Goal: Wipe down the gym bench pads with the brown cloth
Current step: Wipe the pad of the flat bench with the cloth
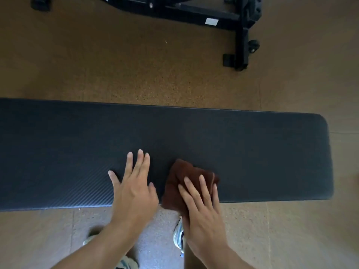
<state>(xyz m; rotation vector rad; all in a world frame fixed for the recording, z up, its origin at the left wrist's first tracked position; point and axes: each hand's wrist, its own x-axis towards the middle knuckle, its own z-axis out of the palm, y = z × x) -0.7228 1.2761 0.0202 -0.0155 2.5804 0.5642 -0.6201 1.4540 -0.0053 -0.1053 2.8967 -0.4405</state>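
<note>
Brown terry cloth [186, 177], bunched and folded, lying on the near edge of the long dark textured bench pad [252, 152], a little right of the pad's middle, with a lower corner hanging over the near edge. Right hand [204, 208] laid flat on top of it, fingers straight and slightly spread, pressing rather than clutching. Left hand [134, 189] just beside the cloth on its left, palm down on bare pad, fingers straight and fanned, holding nothing. Speckled tan rubber floor [97, 70] all round; black steel equipment frame [239, 26] well apart at the far side; light sneakers [179, 235] below the near edge.

Step in hand, by the look of it: wiping along the pad, most of the surface likely still to cover. To do it well:
- Keep the palm flat and the pressure even, so the whole fold meets the pad, not only the fingertips.
- Pull the hanging corner back under the hand before sweeping, or it will drag off the edge.
- Work in long overlapping passes from near edge to far edge, then out to the rounded right end.
- Brace with the left hand, shifting it clear of each pass.
- Refold to a fresh face when one side looks soiled.
</note>
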